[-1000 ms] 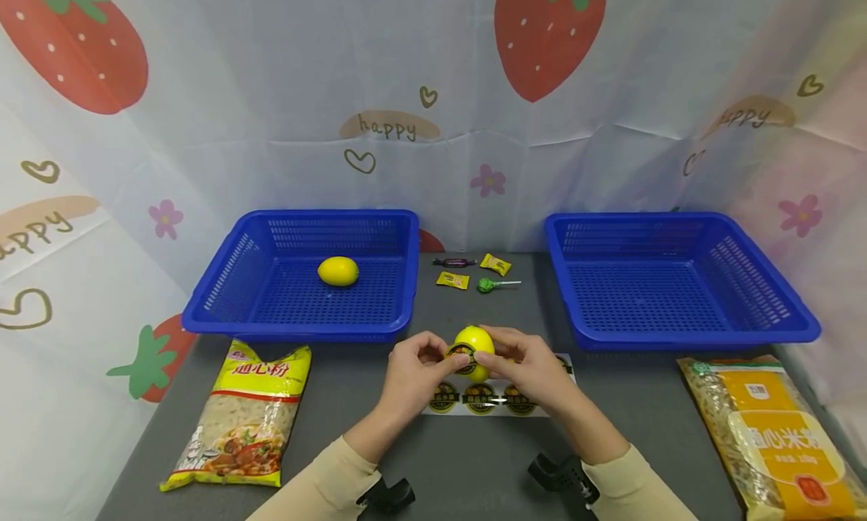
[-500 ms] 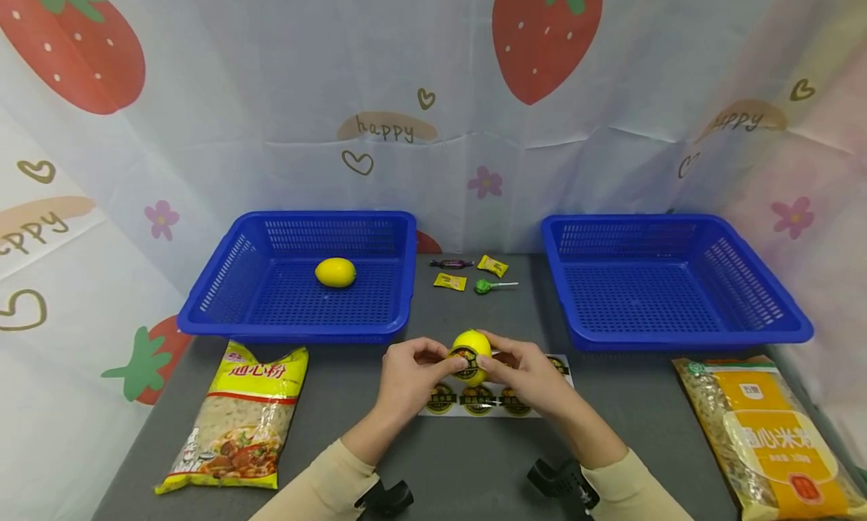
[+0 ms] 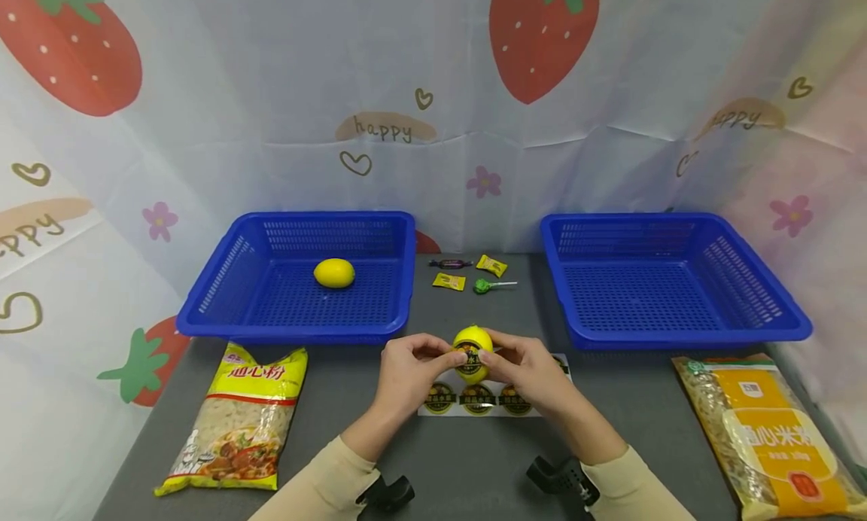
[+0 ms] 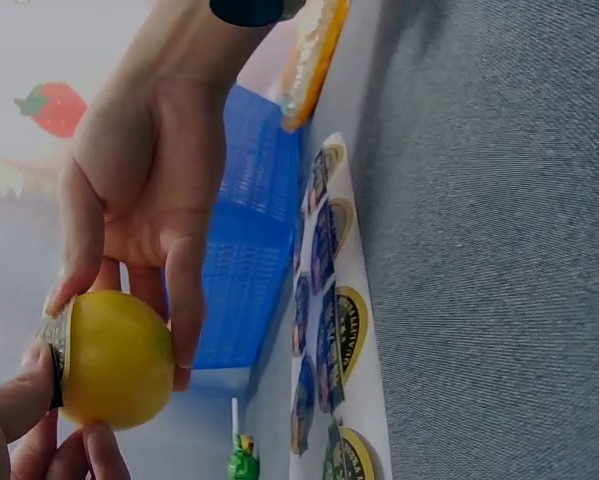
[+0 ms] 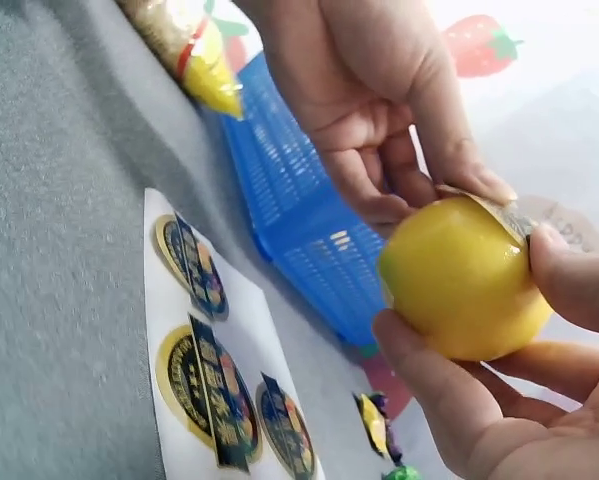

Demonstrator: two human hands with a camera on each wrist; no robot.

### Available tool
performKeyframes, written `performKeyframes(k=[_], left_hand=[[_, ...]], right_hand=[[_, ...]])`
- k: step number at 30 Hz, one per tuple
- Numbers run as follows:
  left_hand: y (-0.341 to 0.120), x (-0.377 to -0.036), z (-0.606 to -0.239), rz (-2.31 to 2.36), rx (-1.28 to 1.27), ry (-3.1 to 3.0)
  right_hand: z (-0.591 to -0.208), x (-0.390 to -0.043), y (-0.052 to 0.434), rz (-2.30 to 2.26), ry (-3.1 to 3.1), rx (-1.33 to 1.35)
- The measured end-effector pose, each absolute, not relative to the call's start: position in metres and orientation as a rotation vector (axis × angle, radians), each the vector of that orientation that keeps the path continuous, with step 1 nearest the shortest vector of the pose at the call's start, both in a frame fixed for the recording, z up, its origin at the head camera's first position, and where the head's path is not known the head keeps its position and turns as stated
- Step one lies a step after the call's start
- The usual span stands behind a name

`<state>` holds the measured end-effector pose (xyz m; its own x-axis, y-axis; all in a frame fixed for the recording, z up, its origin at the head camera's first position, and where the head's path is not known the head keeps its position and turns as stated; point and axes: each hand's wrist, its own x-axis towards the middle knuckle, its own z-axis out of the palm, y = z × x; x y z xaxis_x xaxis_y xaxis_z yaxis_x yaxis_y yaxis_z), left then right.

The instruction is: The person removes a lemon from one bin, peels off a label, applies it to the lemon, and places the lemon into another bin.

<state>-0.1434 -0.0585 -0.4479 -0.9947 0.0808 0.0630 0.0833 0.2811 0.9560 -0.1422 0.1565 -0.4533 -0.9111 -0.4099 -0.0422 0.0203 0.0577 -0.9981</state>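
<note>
Both hands hold a yellow lemon [image 3: 474,336] above a white sticker sheet [image 3: 433,410]. A round black-and-gold sticker [image 3: 467,355] sits on the lemon's near side; in the right wrist view its edge [image 5: 499,212] stands slightly off the skin. My left hand [image 3: 406,378] grips the lemon's left side, thumb on the sticker, fingers bent behind. From the right, my right hand [image 3: 535,374] holds the lemon between thumb and fingers, thumb tip at the sticker's right edge. Several round stickers, such as one sticker [image 4: 351,335], show on the sheet.
A blue basket [image 3: 298,331] with another lemon [image 3: 335,273] stands at back left, a second blue basket [image 3: 684,336] at back right. Between them lie wrapped candies [image 3: 449,281] and a green lollipop [image 3: 482,286]. Pasta bags flank the hands, one left [image 3: 244,423], one right [image 3: 772,438].
The lemon has turned slightly, and the sticker on it faces the head camera more fully. Both hands keep their hold in nearly the same place. The head view has shifted a little.
</note>
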Motion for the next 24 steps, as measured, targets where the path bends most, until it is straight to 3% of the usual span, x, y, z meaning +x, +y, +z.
performKeyframes(k=[10, 24], left_hand=[[-0.0543, -0.1435, -0.4449, -1.895, -0.177, -2.497], [-0.0553, -0.1485, -0.4471, -2.099, -0.228, -2.353]], right_hand=[[-0.4514, -0.1411, 0.1536, -1.895, 2.100, -0.261], [-0.4520, -0.1412, 0.1584, -2.026, 1.865, -0.285]])
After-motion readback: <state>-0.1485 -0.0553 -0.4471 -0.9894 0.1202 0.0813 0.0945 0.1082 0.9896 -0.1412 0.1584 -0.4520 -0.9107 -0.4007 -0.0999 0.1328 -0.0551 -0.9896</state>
